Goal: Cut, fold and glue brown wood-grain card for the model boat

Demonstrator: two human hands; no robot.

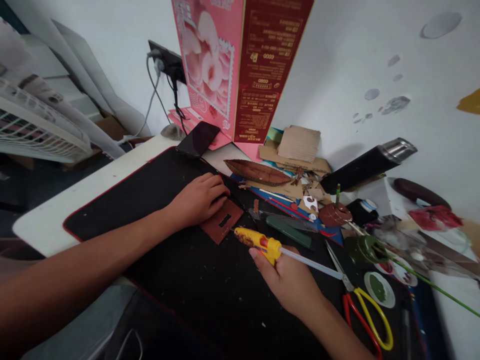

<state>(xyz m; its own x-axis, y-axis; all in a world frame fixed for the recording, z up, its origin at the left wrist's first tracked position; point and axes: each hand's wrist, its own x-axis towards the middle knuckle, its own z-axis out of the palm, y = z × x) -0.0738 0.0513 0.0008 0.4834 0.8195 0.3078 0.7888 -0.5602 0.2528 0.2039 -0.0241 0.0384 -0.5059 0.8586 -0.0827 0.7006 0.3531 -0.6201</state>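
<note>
In the head view, my left hand [198, 200] rests on the dark mat with its fingers bent together, holding down a flat brown cardboard piece [234, 214] that has a narrow slot cut in it. The hand covers the piece's far left part. Closed round a yellow hot glue gun [251, 238] is my right hand [294, 280]. The nozzle points left, close to the piece's right edge. From the gun's back a long translucent glue stick [315, 262] sticks out. A small brown scrap [256, 205] lies just beyond the piece.
Scissors [350, 285], a green-handled knife [288, 231] and a dish of green paint [379, 289] lie to the right. Behind are a brown boat-shaped model [258, 172], cardboard scraps [300, 142], a phone [198, 139], a black flask [362, 167] and a pink box [210, 60].
</note>
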